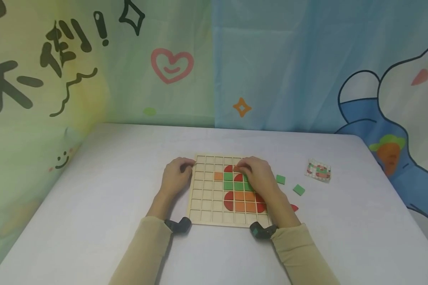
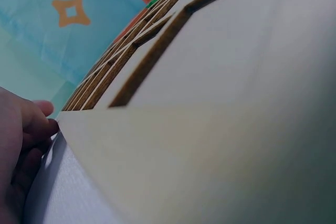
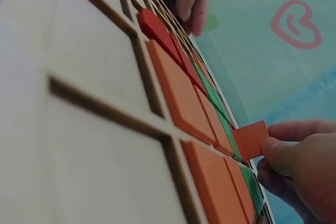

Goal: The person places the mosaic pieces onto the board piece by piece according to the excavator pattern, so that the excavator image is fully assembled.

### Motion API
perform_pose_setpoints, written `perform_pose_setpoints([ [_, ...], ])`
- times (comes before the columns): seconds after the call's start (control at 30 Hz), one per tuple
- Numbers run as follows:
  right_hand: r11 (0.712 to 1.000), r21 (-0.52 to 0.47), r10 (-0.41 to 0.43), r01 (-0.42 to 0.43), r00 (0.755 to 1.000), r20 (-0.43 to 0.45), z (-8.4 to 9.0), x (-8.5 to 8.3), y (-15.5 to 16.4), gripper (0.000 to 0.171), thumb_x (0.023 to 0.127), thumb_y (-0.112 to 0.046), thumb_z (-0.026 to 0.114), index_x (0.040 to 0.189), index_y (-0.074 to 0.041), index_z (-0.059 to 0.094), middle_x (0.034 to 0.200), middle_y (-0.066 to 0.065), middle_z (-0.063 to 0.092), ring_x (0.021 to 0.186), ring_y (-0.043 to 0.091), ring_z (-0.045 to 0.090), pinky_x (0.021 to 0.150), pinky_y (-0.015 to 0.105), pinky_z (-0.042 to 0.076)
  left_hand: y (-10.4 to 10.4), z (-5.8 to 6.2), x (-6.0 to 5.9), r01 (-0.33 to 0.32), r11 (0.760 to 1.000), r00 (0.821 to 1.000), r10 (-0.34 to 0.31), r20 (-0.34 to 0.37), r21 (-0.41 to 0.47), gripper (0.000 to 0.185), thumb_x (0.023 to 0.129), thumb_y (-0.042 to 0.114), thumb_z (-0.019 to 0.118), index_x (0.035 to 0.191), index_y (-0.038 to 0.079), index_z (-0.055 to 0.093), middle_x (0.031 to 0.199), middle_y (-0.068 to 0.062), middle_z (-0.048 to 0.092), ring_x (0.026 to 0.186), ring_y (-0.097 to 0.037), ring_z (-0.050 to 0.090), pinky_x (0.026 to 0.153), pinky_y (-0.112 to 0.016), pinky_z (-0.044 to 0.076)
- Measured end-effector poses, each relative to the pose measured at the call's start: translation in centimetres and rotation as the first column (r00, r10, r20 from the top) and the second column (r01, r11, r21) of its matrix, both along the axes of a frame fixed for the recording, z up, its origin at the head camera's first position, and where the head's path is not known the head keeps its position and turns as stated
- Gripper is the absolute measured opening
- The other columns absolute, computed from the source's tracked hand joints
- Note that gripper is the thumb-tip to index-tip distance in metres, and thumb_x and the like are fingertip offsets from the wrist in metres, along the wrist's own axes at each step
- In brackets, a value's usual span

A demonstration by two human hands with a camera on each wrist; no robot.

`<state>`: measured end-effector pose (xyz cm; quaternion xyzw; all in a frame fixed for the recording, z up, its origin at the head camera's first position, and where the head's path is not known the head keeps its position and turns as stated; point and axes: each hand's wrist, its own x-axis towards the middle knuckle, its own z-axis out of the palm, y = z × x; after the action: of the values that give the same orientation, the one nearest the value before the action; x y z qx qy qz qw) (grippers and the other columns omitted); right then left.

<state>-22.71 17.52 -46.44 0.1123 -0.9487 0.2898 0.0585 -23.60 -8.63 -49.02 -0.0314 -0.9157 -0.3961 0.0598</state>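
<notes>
A wooden grid board (image 1: 207,194) lies flat on the table, with red, orange and green tiles set in several of its squares. My left hand (image 1: 176,176) holds the board's left edge near the far corner, fingertips against the rim. Above the right part of the board is my right hand (image 1: 258,174). Between its thumb and index finger it pinches an orange square tile (image 3: 251,140), tilted over the green tiles in the right wrist view. This hand and forearm hide part of the board's right side in the head view.
Right of the board lie two loose green square tiles, one nearer the board (image 1: 280,179) and one farther out (image 1: 299,190). A red piece (image 1: 294,207) shows partly beside the right forearm. Farther right is a small pattern card (image 1: 318,170). Printed curtains (image 1: 271,71) stand behind the table.
</notes>
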Motion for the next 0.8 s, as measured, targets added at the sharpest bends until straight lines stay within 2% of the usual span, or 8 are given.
perform_pose_setpoints([
  [0.3, 1.0, 0.006, -0.004, 0.004, 1.0, 0.016, 0.05, -0.02, -0.1, 0.015, 0.092, -0.015, 0.062, 0.104, -0.013, 0.07, 0.107, 0.005, 0.069, 0.108, 0.025, 0.061, 0.102, 0.044, 0.047, -0.03, -0.26, -0.16, -0.014, 1.0, 1.0, 0.014, 0.001, -0.003, 0.025, 0.091, 0.016, 0.052, 0.11, 0.014, 0.068, 0.119, -0.006, 0.066, 0.124, -0.024, 0.054, 0.111, -0.043, 0.039],
  [0.53, 1.0, -0.001, -0.015, 0.015, 1.0, 0.009, 0.06, 0.02, -0.02, 0.014, 0.092, -0.015, 0.062, 0.104, -0.014, 0.07, 0.105, 0.005, 0.069, 0.106, 0.025, 0.062, 0.1, 0.044, 0.048, -0.09, -0.14, -0.21, 0.001, 1.0, 1.0, -0.001, -0.016, -0.007, 0.025, 0.091, 0.016, 0.052, 0.11, 0.014, 0.068, 0.118, -0.006, 0.066, 0.123, -0.025, 0.055, 0.11, -0.043, 0.04],
  [0.8, 0.999, -0.012, -0.036, 0.037, 0.998, 0.051, 0.19, 0.1, -0.15, 0.015, 0.092, -0.015, 0.061, 0.104, -0.015, 0.071, 0.109, 0.006, 0.07, 0.111, 0.026, 0.061, 0.103, 0.045, 0.047, -0.16, -0.22, -0.22, 0.004, 1.0, 1.0, -0.004, -0.011, -0.006, 0.025, 0.091, 0.016, 0.052, 0.111, 0.013, 0.068, 0.118, -0.007, 0.066, 0.123, -0.025, 0.055, 0.11, -0.044, 0.039],
])
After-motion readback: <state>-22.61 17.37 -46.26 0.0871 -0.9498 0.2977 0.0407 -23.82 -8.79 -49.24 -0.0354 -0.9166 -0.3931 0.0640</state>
